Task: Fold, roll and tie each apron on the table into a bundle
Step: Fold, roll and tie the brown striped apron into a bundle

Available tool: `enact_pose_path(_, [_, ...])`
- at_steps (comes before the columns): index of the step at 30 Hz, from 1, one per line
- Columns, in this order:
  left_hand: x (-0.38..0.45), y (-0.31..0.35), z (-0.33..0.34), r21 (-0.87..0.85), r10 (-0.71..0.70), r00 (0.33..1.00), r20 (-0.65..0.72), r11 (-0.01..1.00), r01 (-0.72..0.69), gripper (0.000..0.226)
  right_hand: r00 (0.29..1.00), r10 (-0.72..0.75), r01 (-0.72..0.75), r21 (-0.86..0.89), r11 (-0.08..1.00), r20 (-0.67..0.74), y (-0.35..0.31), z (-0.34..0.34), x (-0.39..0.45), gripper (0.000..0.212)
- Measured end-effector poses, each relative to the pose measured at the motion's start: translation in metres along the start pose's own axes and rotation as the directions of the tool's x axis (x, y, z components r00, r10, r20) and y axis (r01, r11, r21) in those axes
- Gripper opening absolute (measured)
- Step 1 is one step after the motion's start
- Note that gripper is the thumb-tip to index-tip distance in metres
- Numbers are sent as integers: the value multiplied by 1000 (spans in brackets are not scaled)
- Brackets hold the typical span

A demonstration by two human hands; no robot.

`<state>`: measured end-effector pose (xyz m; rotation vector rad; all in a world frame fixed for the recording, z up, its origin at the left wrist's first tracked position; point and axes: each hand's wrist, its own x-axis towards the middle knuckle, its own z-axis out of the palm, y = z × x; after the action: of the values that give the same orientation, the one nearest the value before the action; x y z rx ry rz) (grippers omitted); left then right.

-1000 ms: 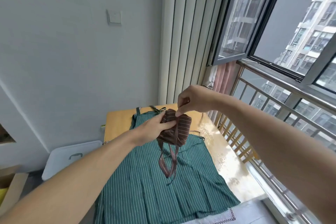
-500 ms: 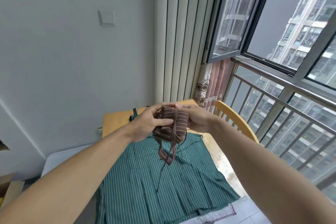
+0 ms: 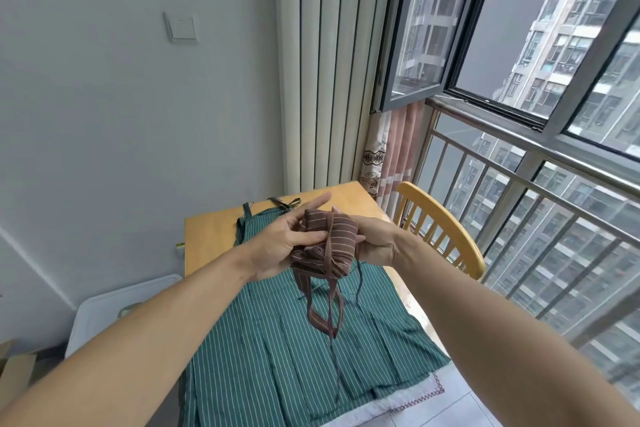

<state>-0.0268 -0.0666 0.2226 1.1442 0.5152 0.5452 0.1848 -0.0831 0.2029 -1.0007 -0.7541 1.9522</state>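
Observation:
A rolled brown striped apron bundle (image 3: 327, 243) is held up above the table between both hands. My left hand (image 3: 282, 241) holds its left side, thumb across the front and index finger stretched out. My right hand (image 3: 375, 241) grips its right side from behind. A brown strap runs over the bundle's front, and loose straps (image 3: 323, 310) hang below it. A green striped apron (image 3: 277, 340) lies spread flat on the wooden table (image 3: 207, 236) underneath.
A wooden chair (image 3: 440, 222) stands at the table's right side by the balcony railing. A white lidded bin (image 3: 114, 308) sits on the floor to the left, with cardboard boxes (image 3: 14, 371) nearer. A white cloth (image 3: 398, 406) lies under the green apron's near edge.
My right hand came down from above the bundle, where it pinched a strap, and now holds the bundle's right side. The strap now lies across the bundle's front.

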Motion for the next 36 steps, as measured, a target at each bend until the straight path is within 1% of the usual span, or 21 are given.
enact_pose_path(2, [1, -2, 0, 29, 0, 1000, 6, 1000, -1, 51, 1000, -2, 2, -38, 999, -7, 2, -3, 4, 43])
enact_pose_path(4, [1, -2, -2, 43, -12, 1000, 2, 999, 12, 45, 998, -32, 25, -148, 989, -45, 1, -3, 5, 43])
enact_pose_path(6, [1, -2, -3, 44, -28, 999, -20, 999, 29, 42, 995, -70, 51, -233, 971, -74, 1, -2, 5, 45])
enact_pose_path(8, [3, -1, -1, 50, -18, 998, -62, 999, 21, 37, 984, -118, 78, -272, 959, -133, 2, -1, 3, 40])
enact_pose_path(9, [4, -1, -1, 50, -4, 995, -98, 999, 9, 35, 963, -176, 107, -312, 944, -202, 3, 1, 1, 35])
enact_pose_path(11, [8, -2, -3, 40, 28, 980, -198, 999, -20, 36, 859, -356, 157, -473, 867, -368, 8, 3, -3, 22])
enact_pose_path(12, [10, -2, -6, 33, 40, 967, -251, 999, -33, 37, 812, -430, 184, -527, 829, -394, 11, 3, -4, 25])
enact_pose_path(13, [11, -2, -8, 21, 49, 953, -299, 999, -45, 38, 804, -462, 211, -546, 811, -375, 14, 3, -7, 35])
enact_pose_path(14, [12, -2, -9, 5, 53, 937, -345, 998, -55, 38, 826, -458, 234, -539, 809, -329, 17, 3, -10, 47])
enact_pose_path(16, [12, 0, -11, -33, 57, 910, -410, 996, -78, 33, 892, -397, 226, -545, 807, -218, 25, 3, -16, 66])
enact_pose_path(17, [13, 1, -12, -52, 57, 901, -431, 995, -88, 28, 915, -363, 209, -563, 800, -175, 29, 2, -19, 66])
enact_pose_path(20, [13, 4, -12, -111, 56, 891, -451, 987, -118, 18, 947, -310, 200, -599, 776, -86, 40, 4, -23, 52])
enact_pose_path(23, [13, 7, -11, -151, 45, 906, -420, 981, -118, 22, 937, -344, 259, -543, 799, -60, 44, 9, -26, 33])
enact_pose_path(25, [10, 10, -11, -152, 31, 945, -327, 985, -85, 22, 954, -298, 261, -411, 873, -27, 43, 9, -29, 27])
enact_pose_path(26, [7, 12, -12, -133, 26, 969, -247, 989, -60, 22, 971, -237, 233, -350, 907, 30, 41, 8, -31, 24])
enact_pose_path(27, [5, 13, -12, -105, 22, 988, -151, 994, -39, 23, 983, -154, 179, -339, 923, 100, 38, 7, -33, 21])
enact_pose_path(28, [3, 12, -13, -76, 12, 998, -55, 997, -16, 25, 985, -52, 114, -393, 912, 166, 35, 4, -33, 23])
enact_pose_path(30, [-2, 12, -11, 14, -40, 995, 92, 999, 38, 34, 964, 157, 1, -596, 803, 213, 24, -1, -30, 28])
enact_pose_path(32, [-5, 12, -9, 154, -96, 981, 167, 986, 70, 39, 941, 290, -67, -741, 668, 176, 10, -3, -24, 21])
enact_pose_path(34, [-7, 11, -6, 247, -125, 976, 177, 966, 79, 37, 930, 360, -139, -837, 530, 74, -7, 1, -20, 19])
enact_pose_path(36, [-8, 11, -5, 278, -145, 979, 146, 955, 100, 37, 919, 392, -208, -887, 412, -34, -23, 8, -19, 22])
